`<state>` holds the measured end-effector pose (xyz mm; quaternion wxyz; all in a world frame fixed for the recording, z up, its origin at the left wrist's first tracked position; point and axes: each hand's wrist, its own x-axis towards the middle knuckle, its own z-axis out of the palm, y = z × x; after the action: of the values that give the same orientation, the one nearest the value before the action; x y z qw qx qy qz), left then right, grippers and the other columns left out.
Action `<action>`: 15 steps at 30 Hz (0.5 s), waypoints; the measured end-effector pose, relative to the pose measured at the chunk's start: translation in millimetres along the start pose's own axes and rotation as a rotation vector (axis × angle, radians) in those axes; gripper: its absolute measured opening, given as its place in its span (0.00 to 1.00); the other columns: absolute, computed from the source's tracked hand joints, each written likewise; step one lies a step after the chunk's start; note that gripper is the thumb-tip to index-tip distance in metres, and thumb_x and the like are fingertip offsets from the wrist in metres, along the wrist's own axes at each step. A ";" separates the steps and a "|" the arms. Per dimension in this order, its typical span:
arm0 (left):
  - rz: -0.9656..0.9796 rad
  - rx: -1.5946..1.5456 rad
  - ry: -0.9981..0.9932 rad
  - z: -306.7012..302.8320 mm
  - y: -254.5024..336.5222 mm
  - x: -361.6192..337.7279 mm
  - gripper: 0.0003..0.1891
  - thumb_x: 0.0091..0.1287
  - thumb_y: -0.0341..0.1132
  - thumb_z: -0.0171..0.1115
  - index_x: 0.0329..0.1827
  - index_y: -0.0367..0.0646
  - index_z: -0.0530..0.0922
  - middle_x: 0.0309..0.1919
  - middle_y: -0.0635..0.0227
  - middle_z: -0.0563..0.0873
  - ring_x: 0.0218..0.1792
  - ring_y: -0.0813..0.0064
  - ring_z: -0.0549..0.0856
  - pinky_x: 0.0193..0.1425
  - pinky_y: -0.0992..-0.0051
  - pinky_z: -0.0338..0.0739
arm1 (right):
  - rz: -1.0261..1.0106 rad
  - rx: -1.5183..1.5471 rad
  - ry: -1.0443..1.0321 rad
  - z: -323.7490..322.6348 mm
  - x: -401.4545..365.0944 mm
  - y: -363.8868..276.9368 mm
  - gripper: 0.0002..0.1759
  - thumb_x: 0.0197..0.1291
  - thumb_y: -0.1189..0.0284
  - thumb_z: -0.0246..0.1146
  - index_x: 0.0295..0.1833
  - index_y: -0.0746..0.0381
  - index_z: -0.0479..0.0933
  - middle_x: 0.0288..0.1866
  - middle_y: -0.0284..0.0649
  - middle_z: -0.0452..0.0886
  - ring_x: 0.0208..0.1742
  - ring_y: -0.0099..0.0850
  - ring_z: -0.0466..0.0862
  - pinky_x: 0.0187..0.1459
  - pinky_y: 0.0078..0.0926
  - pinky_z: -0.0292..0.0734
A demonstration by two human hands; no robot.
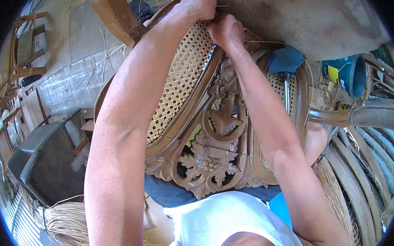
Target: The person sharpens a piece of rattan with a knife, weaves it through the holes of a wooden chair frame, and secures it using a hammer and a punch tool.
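Note:
A carved brown wooden chair back (208,165) with woven cane panels (177,95) lies across the person's lap. My left hand (200,4) is closed at the top of the frame, by the upper end of the large cane panel. Right beside it, my right hand (227,30) is closed too, at the frame's edge. Thin cane strands (268,42) stick out around both hands. What the fingers pinch is hidden. A tool with a blue head (285,60) and a metal shaft rests over the smaller cane panel, right of my right forearm.
A curved wooden arm (118,17) rises at upper left, and another (354,115) extends right. A dark bucket (349,75) lies at the right. A dark woven chair (50,159) and a bundle of cane (68,223) are at the left. Long strips (353,172) fill the lower right.

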<state>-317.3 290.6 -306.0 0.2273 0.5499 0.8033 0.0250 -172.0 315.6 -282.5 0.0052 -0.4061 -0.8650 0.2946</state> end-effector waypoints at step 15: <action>-0.025 -0.158 0.071 -16.5 14.3 -21.0 0.08 0.52 0.34 0.71 0.35 0.46 0.88 0.32 0.58 0.89 0.38 0.57 0.89 0.44 0.62 0.83 | -0.285 -0.430 -0.233 -189.9 -20.6 163.7 0.11 0.67 0.64 0.62 0.46 0.60 0.79 0.41 0.49 0.84 0.46 0.50 0.83 0.47 0.45 0.76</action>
<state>-305.1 280.9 -280.0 0.2415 0.5188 0.8133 0.1051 3.5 478.3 -205.0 -0.1392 -0.2356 -0.9508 0.1455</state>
